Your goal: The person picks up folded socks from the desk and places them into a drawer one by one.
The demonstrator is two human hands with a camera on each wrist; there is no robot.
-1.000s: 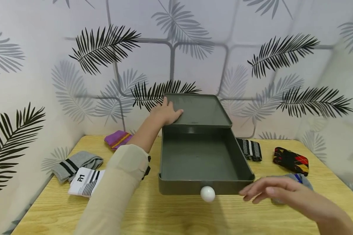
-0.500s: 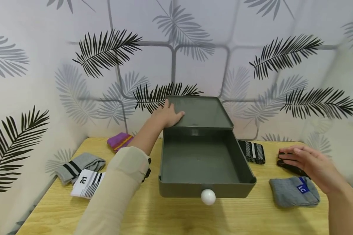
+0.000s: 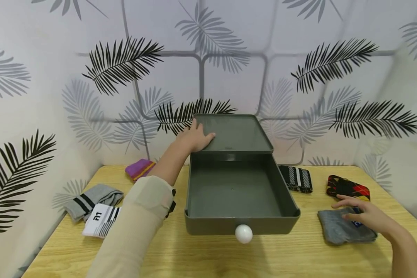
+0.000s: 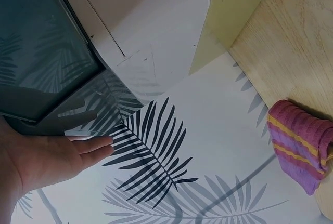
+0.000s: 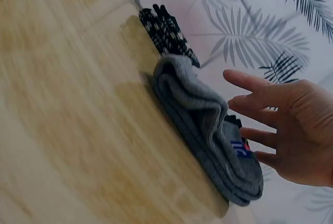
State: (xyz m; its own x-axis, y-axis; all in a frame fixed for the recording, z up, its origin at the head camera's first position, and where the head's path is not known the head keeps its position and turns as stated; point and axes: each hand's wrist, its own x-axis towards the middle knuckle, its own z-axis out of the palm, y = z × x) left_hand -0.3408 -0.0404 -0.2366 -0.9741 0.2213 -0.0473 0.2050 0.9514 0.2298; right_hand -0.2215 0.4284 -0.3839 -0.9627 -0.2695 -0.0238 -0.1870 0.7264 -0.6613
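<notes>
A dark grey box (image 3: 243, 226) with a white round knob (image 3: 244, 234) on its front stands on the table, its hinged lid (image 3: 238, 133) raised at the back. My left hand (image 3: 193, 139) holds the lid at its left edge, thumb across the inner face; the left wrist view shows this hand (image 4: 57, 159) beside the dark panel. Over the folded grey sock (image 3: 344, 229) with a blue label hovers my right hand (image 3: 370, 216), fingers spread and loosely bent. From the right wrist, the fingers of this hand (image 5: 296, 125) come close to the sock's upper side (image 5: 195, 99).
Behind the grey sock lies a black, red and yellow argyle sock (image 3: 349, 187). A black-and-white sock (image 3: 297, 178) sits right of the box. To the left are a purple sock (image 3: 139, 169), a grey striped sock (image 3: 94, 199) and a white sock (image 3: 100, 220). A patterned wall backs the table.
My right hand has swung right from near the box's front corner, past the argyle sock, then down over the grey sock. The left hand stays at the lid.
</notes>
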